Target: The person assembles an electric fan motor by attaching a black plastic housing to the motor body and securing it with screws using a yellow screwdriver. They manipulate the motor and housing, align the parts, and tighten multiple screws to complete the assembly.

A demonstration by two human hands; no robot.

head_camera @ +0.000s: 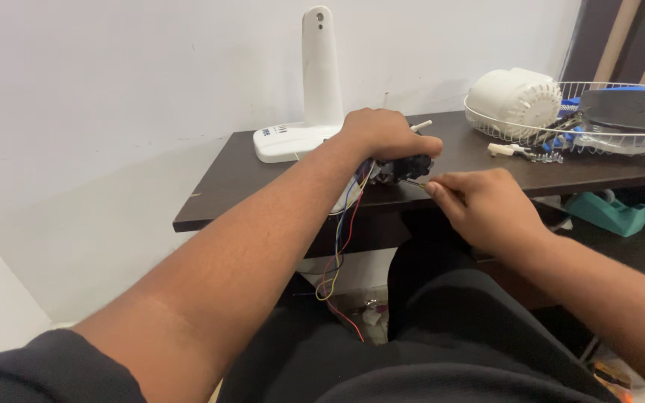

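A person's left hand (386, 133) is clamped over a small dark motor part (404, 168) at the front edge of a dark wooden surface (225, 186). Coloured wires (341, 239) hang from it below that edge. The right hand (487, 205) pinches a thin wire end (414, 181) against the part. The work looks midway: the white fan stand (315, 89) sits bare at the back edge, and the white housing (515, 101) lies apart in a wire guard (502, 134) by the right end.

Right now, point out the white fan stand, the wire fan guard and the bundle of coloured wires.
white fan stand (321, 71): head view, on the upright column.
wire fan guard (487, 123): head view, on the left rim.
bundle of coloured wires (341, 239): head view, on the strands hanging below the left hand (382, 134).
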